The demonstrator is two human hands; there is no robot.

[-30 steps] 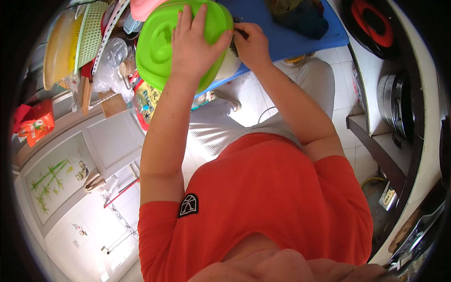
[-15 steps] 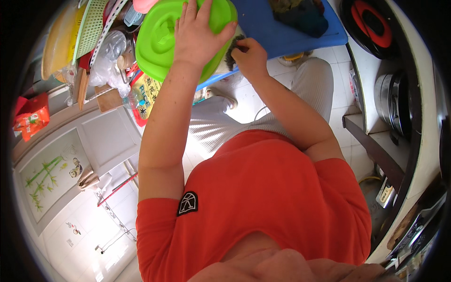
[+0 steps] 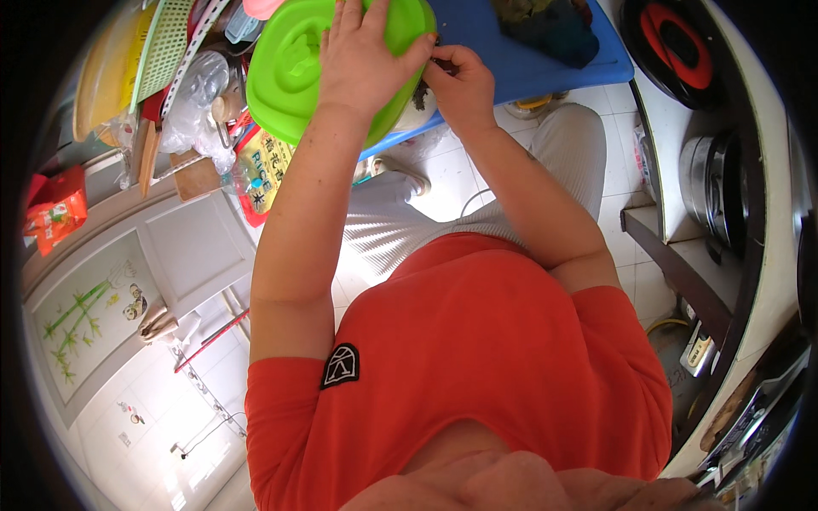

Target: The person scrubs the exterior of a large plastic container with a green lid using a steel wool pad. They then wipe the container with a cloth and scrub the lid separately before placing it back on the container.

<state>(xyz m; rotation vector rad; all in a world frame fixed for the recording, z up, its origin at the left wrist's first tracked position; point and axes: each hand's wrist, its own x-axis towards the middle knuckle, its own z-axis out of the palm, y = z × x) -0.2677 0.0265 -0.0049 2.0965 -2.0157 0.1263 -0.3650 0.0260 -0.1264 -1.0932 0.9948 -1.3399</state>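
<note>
The likeliest slip here is the green lid point(image 3: 319, 64) skating sideways: the left hand point(image 3: 366, 55) only presses on it with a flat, spread palm and has no grip on it, so an uneven push could tip the lid or shove whatever it covers toward the edge of the blue board point(image 3: 545, 60), which itself juts out over the tiled floor point(image 3: 443, 183). A second risk is at the lid's right rim, where the right hand point(image 3: 460, 81) is curled with its fingertips pinched in close; whether it holds something small or just the rim cannot be told, and if the lid is pushed down hard those fingertips could get caught beneath it. The clutter just left of the lid, a plastic bag point(image 3: 192, 98), a rice packet point(image 3: 264, 166) and a green basket point(image 3: 166, 38), leaves little room to move that way without knocking something off. The lid sits at the top centre of the frame, directly under the left hand, which covers its right half, fingers pointing up and out of the picture. The right hand touches the lid's lower right edge, just beside the left thumb, so both hands meet at that side. A dark cloth point(image 3: 554, 25) lies on the board to the upper right, apart from both hands.
</note>
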